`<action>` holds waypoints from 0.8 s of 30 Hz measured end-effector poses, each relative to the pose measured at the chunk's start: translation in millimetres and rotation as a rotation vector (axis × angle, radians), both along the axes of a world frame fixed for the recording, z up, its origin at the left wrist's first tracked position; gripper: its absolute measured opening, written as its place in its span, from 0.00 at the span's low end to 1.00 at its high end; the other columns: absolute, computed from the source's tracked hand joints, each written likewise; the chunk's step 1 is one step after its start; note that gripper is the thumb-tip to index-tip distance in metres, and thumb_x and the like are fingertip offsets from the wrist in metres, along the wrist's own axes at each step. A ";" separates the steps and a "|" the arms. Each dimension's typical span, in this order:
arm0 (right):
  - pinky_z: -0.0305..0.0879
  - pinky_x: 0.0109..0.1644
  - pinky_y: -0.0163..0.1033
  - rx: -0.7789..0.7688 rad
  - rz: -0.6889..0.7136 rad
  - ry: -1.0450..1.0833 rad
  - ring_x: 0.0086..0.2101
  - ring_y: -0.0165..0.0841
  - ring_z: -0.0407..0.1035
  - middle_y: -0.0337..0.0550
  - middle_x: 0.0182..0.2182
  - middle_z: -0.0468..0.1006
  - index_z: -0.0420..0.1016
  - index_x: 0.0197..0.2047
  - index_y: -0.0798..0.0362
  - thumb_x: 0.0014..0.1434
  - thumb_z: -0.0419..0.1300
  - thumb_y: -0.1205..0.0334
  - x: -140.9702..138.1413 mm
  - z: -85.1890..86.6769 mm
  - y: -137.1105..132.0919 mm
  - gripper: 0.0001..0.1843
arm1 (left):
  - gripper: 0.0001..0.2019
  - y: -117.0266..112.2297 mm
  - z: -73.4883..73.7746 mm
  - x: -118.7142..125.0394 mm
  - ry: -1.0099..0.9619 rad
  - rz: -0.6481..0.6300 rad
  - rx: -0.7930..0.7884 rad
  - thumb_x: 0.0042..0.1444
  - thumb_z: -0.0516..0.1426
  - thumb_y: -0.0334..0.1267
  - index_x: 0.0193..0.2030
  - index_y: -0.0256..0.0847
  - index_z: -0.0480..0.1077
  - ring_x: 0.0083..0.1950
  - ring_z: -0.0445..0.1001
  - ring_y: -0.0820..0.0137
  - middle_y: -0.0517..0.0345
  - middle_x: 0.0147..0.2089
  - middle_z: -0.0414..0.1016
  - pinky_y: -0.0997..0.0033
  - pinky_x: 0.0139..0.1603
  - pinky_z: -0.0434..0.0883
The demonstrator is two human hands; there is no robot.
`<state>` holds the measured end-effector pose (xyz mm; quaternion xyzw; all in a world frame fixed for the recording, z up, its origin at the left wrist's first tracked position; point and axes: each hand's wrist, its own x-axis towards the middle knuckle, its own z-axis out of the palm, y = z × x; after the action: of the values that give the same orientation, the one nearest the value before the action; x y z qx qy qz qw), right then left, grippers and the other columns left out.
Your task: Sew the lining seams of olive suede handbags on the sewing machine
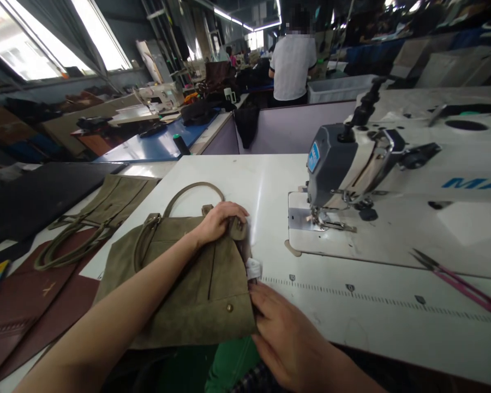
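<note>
L hand (220, 222) grips top of olive bag (188, 281), R hand (288, 330) clamps side edge (243, 273) | handles (138, 245) on — edge work prob. pending

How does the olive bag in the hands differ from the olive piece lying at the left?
The olive bag has the left hand and right hand on it; the olive piece lies untouched. The bag looks larger in view, the piece smaller. Both are olive, with handles.
</note>
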<state>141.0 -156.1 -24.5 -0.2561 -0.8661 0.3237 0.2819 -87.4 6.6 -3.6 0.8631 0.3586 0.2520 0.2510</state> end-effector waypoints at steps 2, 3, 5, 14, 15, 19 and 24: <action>0.59 0.64 0.45 -0.067 -0.124 0.143 0.59 0.40 0.59 0.53 0.59 0.63 0.74 0.46 0.56 0.52 0.49 0.75 0.4 -2.9 1.2 0.21 | 0.15 1.1 3.3 -3.0 -0.176 0.028 -0.067 0.58 0.48 0.41 0.21 0.40 0.59 0.41 0.74 0.62 0.50 0.32 0.73 0.56 0.53 0.67; 0.62 0.62 0.45 -0.098 -0.223 0.212 0.58 0.40 0.61 0.52 0.58 0.64 0.73 0.46 0.55 0.50 0.47 0.77 1.0 -5.2 3.4 0.23 | 0.18 1.3 6.1 -4.9 -0.257 0.052 -0.093 0.58 0.47 0.45 0.20 0.41 0.53 0.39 0.73 0.62 0.52 0.27 0.69 0.54 0.54 0.68; 0.69 0.55 0.46 -0.144 -0.425 0.310 0.52 0.39 0.66 0.51 0.52 0.69 0.72 0.44 0.53 0.49 0.45 0.77 2.7 -10.9 10.2 0.24 | 0.20 0.0 11.6 -7.9 -0.381 0.094 -0.141 0.57 0.48 0.52 0.20 0.43 0.49 0.37 0.73 0.60 0.56 0.22 0.62 0.50 0.56 0.66; 0.73 0.25 0.34 -0.555 -0.435 0.297 0.28 0.33 0.75 0.50 0.41 0.77 0.65 0.58 0.56 0.59 0.53 0.70 -11.1 -14.3 50.5 0.22 | 0.25 -1.6 5.8 -19.9 -0.574 0.059 -0.368 0.49 0.53 0.60 0.17 0.43 0.54 0.31 0.73 0.60 0.62 0.16 0.53 0.47 0.60 0.62; 0.71 0.22 0.32 -0.581 -0.420 0.289 0.26 0.31 0.74 0.49 0.40 0.78 0.66 0.58 0.57 0.59 0.54 0.70 -14.1 -12.4 54.1 0.22 | 0.25 -0.3 4.0 -23.0 -0.626 0.056 -0.376 0.50 0.52 0.62 0.17 0.43 0.53 0.31 0.72 0.60 0.62 0.15 0.51 0.47 0.59 0.62; 0.67 0.20 0.31 -0.598 -0.358 0.251 0.26 0.33 0.74 0.48 0.36 0.80 0.71 0.54 0.58 0.61 0.56 0.66 -21.3 -4.4 65.5 0.17 | 0.27 2.0 1.3 -30.6 -0.742 0.024 -0.396 0.53 0.51 0.64 0.17 0.43 0.56 0.32 0.71 0.61 0.62 0.16 0.51 0.45 0.59 0.62; 0.71 0.30 0.34 -0.593 -0.289 0.210 0.31 0.35 0.75 0.46 0.35 0.80 0.73 0.52 0.58 0.63 0.56 0.65 -20.4 0.1 72.2 0.15 | 0.25 0.3 3.7 -30.3 -0.775 -0.013 -0.435 0.51 0.52 0.62 0.18 0.42 0.58 0.34 0.71 0.59 0.60 0.17 0.53 0.44 0.60 0.62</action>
<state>120.6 -83.9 -24.3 -0.4121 -0.6555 0.5426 0.3256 -117.7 6.9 0.1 0.6341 0.2771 0.4740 0.5444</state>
